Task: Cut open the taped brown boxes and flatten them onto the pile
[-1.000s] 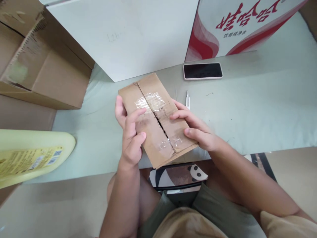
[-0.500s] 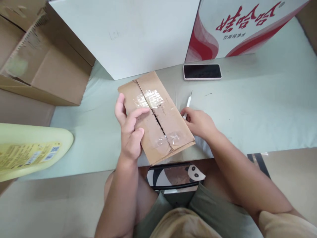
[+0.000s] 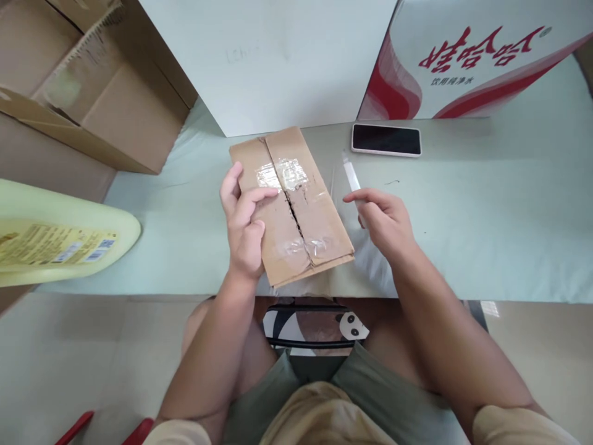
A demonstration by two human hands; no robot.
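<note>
Near the middle of the frame, a flat cardboard box [image 3: 308,204] lies slantwise, its upper end leaning left, with shiny clear tape across its seam and a dark, ragged gap along the seam's middle. The left hand [image 3: 245,238] holds it by its left edge, just left of the frame's centre: the thumb and one finger press on the top face, the fingertip reaching almost to the gap, while another finger curls at the edge higher up. Whether the box touches the pale green cloth [image 3: 491,241] beneath cannot be told. Right of centre, the right hand [image 3: 386,225] is closed around a slim white cutter [image 3: 353,178] whose tip points toward the upper left; this hand is near the box's right edge but apart from it. Above the cutter, toward the upper right, a phone [image 3: 386,140] lies dark screen up, just below a red-and-white carton [image 3: 463,74]
</note>
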